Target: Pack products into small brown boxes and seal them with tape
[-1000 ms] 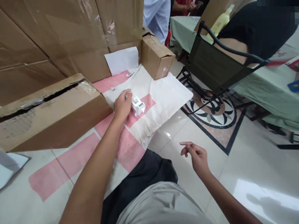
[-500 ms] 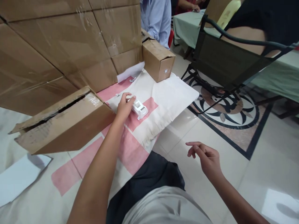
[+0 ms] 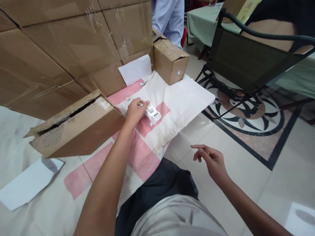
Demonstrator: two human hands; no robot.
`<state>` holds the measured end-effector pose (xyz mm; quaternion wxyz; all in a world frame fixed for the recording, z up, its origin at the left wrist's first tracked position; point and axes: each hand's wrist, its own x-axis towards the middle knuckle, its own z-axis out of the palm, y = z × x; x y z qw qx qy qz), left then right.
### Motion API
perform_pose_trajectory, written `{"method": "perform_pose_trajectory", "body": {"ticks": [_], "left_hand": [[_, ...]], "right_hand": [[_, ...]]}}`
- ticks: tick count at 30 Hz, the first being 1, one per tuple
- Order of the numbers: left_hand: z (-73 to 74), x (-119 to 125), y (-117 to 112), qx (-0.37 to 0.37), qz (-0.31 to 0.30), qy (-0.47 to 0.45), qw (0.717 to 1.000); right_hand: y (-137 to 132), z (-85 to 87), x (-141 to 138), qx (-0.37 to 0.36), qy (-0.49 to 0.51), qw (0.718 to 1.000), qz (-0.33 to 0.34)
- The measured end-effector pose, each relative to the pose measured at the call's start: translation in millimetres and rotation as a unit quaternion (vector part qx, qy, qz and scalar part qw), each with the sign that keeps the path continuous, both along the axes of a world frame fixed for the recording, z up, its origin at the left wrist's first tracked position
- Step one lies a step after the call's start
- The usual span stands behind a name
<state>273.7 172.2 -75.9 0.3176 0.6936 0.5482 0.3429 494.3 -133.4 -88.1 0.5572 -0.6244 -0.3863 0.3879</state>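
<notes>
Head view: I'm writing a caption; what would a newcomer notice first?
Probably the wall of cardboard boxes at upper left. Near the middle, the left hand touches a white device on pink-and-white cloth. At right, a round patterned floor inlay lies partly beneath a dark chair.

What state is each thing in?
White device: on cloth, held at one end
Left grip: closed on device's end
Right grip: empty, half curled
Long box: top seam gaping
Small box: top seems shut
Far paper: leaning on stacked boxes
Near paper: lying on cloth
Cloth: wrinkled
Dark chair: occupied
</notes>
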Motion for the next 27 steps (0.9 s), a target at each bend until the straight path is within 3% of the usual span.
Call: {"method": "perform_pose_trajectory", "body": {"ticks": [2, 5, 8, 11, 19, 24, 27], "left_hand": [[-0.4, 3.9, 2.9, -0.015, 0.020, -0.012, 1.000], [5.4, 8.3, 3.2, 0.018, 0.045, 0.000, 0.999], [17.0, 7.9, -5.5, 0.058, 0.047, 0.074, 0.994], [25.4, 5.6, -15.3, 0.051, 0.022, 0.130, 0.990], [28.8, 15.1, -23.2, 0.033, 0.060, 0.120, 0.990], [35.8, 15.0, -36.0, 0.077, 0.026, 0.174, 0.981], [35.0, 10.4, -35.3, 0.072, 0.006, 0.157, 0.985]], "right_hand": [[1.8, 0.9, 0.2, -0.002, -0.006, 1.000, 0.015], [7.9, 2.6, -2.2, -0.002, -0.004, 1.000, 0.025], [13.7, 2.5, -3.5, -0.004, 0.008, 1.000, 0.019], [16.4, 1.4, -3.7, -0.006, 0.014, 1.000, 0.012], [23.7, 4.1, -13.0, 0.001, 0.030, 0.999, 0.016], [22.7, 2.9, -10.2, 0.005, 0.024, 1.000, 0.012], [23.6, 3.0, -10.3, -0.002, 0.023, 1.000, 0.019]]}}
